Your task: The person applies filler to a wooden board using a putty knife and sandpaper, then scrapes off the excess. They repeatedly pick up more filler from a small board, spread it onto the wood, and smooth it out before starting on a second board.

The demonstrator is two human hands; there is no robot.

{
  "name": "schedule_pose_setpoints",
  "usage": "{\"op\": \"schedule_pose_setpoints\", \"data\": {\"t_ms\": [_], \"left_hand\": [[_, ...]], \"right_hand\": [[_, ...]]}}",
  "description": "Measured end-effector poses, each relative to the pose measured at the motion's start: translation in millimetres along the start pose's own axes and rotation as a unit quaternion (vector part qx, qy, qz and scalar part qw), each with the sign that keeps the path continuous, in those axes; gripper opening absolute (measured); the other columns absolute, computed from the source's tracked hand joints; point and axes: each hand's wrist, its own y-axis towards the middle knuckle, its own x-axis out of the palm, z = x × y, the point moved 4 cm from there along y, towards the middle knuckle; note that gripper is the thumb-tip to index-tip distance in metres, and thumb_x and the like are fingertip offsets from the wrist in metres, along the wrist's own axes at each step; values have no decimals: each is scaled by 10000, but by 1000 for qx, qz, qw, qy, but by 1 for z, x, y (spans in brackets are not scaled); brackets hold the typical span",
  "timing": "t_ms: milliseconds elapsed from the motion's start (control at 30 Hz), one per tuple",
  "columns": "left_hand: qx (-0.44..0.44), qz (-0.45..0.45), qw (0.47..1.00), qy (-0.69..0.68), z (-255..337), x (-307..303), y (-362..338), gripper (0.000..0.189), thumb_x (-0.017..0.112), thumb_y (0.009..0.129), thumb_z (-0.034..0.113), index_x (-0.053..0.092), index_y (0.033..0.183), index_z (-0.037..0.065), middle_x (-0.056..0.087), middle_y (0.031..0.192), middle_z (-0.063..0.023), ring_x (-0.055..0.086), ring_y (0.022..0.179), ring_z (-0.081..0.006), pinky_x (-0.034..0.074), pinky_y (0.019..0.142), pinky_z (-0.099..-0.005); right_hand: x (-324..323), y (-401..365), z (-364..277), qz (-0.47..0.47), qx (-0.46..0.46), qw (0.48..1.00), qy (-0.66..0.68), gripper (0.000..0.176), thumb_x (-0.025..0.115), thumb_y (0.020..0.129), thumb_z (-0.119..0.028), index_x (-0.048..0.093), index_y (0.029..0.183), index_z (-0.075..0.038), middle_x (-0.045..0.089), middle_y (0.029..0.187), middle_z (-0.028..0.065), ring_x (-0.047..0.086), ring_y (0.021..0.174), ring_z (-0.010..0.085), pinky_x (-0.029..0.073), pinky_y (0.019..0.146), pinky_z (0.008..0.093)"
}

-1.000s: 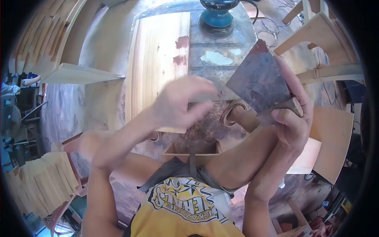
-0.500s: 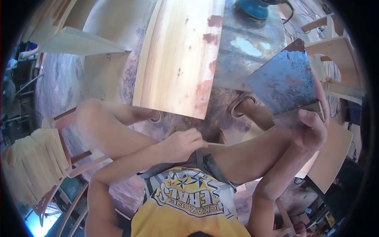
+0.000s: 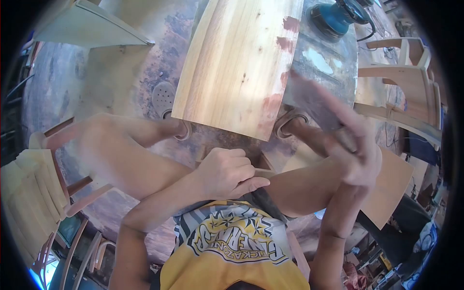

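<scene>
In my right hand [image 3: 360,152] is a broad, flat metal putty knife [image 3: 316,101], blurred by motion, with its blade tilted towards the board's right edge. A pale wooden board [image 3: 232,72] lies in front of me, its near end between my knees. Reddish-brown filler patches [image 3: 273,102] run down the right side of this board, along with a few small dark marks in the grain. My left hand [image 3: 227,171] hovers over my lap, near the board's near end, fingers curled and thumb stretched out. Nothing shows in it.
A blue power sander [image 3: 333,19] stands right of the board on a worn, stained surface. Wooden chair frames [image 3: 411,82] are at the right. Stacked wooden pieces [image 3: 34,186] sit at the left. A thin brown panel [image 3: 389,188] leans beyond my right forearm.
My right hand has swung the putty knife inward from the right, turning its blade towards the board. My left hand has turned, showing its back. The view has shifted slightly.
</scene>
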Motion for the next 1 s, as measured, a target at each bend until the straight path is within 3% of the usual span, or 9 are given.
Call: {"op": "schedule_pose_setpoints", "data": {"t_ms": [67,100,167,267,400,600,700,867,1000], "left_hand": [[-11,12,1000,26,1,-4,-2,342,753,750,244,524,564,72,466,527,-28,491,508,-213,405,451,-343],[-10,23,1000,17,2,-6,-3,342,753,750,244,524,564,72,466,527,-28,491,508,-213,405,451,-343],[-20,17,999,38,4,-8,-9,312,761,728,217,534,570,72,497,548,-29,511,535,-209,433,471,-334],[-27,-23,998,46,10,-19,-17,297,754,736,208,542,581,70,525,577,-49,534,572,-212,463,514,-321],[-62,-37,997,1,11,-25,-27,281,735,757,217,564,601,59,555,622,-73,555,605,-223,478,551,-318],[-266,-87,958,65,-19,-14,-36,253,684,805,239,609,803,-3,595,696,-138,627,721,-307,503,620,-389],[-349,-53,908,225,-41,-15,-36,343,678,818,264,571,942,-37,626,783,-199,642,789,-347,502,671,-440],[-487,-62,862,-125,-46,-17,-31,517,653,865,293,496,1140,-115,620,1042,-287,636,915,-397,506,810,-446],[-463,4,873,-156,-53,4,-43,535,662,868,259,476,1205,-113,611,1123,-243,626,1008,-344,489,904,-406]], "right_hand": [[36,15,-14,-123,-90,939,-307,687,481,637,97,453,1324,99,512,1339,239,466,1291,342,382,1060,387],[49,23,-10,-130,-84,936,-316,687,481,637,97,453,1324,99,512,1339,239,466,1291,342,382,1060,387],[74,34,11,-134,-118,751,-636,686,672,739,-130,432,1346,80,476,1382,223,433,1320,326,334,1105,411],[92,46,32,-107,-122,730,-664,664,643,704,-36,450,1333,52,476,1379,201,440,1299,333,360,1084,438],[102,47,60,-62,-117,732,-668,508,517,804,-47,483,1296,72,536,1312,220,506,1251,321,346,1083,453],[106,38,53,-74,-93,691,-713,500,491,827,-72,473,1305,74,538,1318,205,508,1250,313,313,1099,484],[104,34,49,-97,-66,712,-692,720,529,632,88,437,1344,40,485,1382,178,457,1295,300,267,1133,474],[99,25,38,-128,-49,760,-636,683,553,628,94,480,1305,38,522,1337,189,473,1270,325,296,1119,479],[80,37,10,-154,-57,805,-570,567,461,704,98,530,1259,13,570,1255,221,512,1207,365,345,1090,470]]}}
